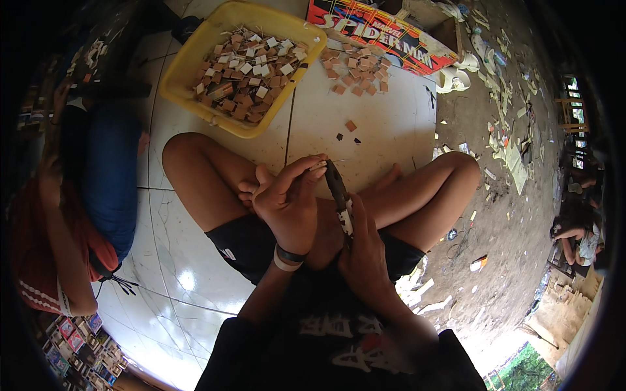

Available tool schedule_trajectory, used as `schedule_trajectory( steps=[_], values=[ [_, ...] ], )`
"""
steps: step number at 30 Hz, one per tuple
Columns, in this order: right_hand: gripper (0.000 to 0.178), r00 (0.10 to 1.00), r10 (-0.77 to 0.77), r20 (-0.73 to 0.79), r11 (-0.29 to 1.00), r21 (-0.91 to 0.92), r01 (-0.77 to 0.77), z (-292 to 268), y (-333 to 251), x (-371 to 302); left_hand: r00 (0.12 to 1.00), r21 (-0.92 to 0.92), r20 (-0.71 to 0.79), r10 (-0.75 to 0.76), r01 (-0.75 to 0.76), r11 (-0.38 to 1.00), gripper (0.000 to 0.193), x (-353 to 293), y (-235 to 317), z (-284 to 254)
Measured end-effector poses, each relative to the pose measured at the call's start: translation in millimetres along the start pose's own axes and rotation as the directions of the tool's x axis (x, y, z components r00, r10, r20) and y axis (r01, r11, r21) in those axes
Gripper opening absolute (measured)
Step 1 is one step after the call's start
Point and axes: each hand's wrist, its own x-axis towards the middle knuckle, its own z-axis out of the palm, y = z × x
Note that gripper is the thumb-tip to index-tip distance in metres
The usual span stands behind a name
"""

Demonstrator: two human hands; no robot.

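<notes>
In front of my crossed legs, my left hand (287, 202) pinches a small pale piece (318, 165) between thumb and fingertips. A thin strand sticks out to the right beside it. My right hand (362, 251) is wrapped round a dark pliers-like tool (340, 199) with worn white patches on its handle. The tool's head touches or nearly touches the piece; its jaws are too small to make out. On the floor beyond lie a single brown square tile (351, 126) and two small dark bits (340, 137).
A yellow plastic tub (171, 75) at the far left holds many small brown and white squares and thin sticks. Right of it lies a pile of brown squares (358, 68), near a colourful printed box (385, 32). Another person (107, 176) sits at left. Scraps litter the ground (502, 215) at right.
</notes>
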Motion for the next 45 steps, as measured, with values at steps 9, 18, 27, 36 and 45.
schedule_trajectory(
  steps=[9, 18, 27, 36, 45],
  values=[
    [0.072, 1.000, -0.004, 0.009, 0.976, 0.216, 0.002, -27, 4, 2, 0.931, -0.293, 0.151, -0.333, 0.364, 0.884, 0.026, 17, 4, -12],
    [0.077, 0.980, -0.123, 0.157, 0.961, 0.264, 0.078, -52, 12, -3, 0.831, -0.285, 0.321, -0.455, 0.543, 0.790, 0.027, 31, 19, -31],
    [0.077, 0.974, -0.179, 0.138, 0.944, 0.304, 0.130, -45, 11, 2, 0.809, -0.293, 0.374, -0.453, 0.567, 0.770, 0.026, 35, 23, -32],
    [0.073, 0.979, -0.128, 0.160, 0.934, 0.351, 0.065, -44, 11, 0, 0.817, -0.280, 0.375, -0.437, 0.550, 0.787, 0.026, 33, 19, -29],
    [0.067, 0.982, -0.062, 0.180, 0.942, 0.336, -0.002, -33, 9, -7, 0.886, -0.506, 0.195, -0.421, 0.459, 0.731, 0.019, 17, 22, -12]
  ],
)
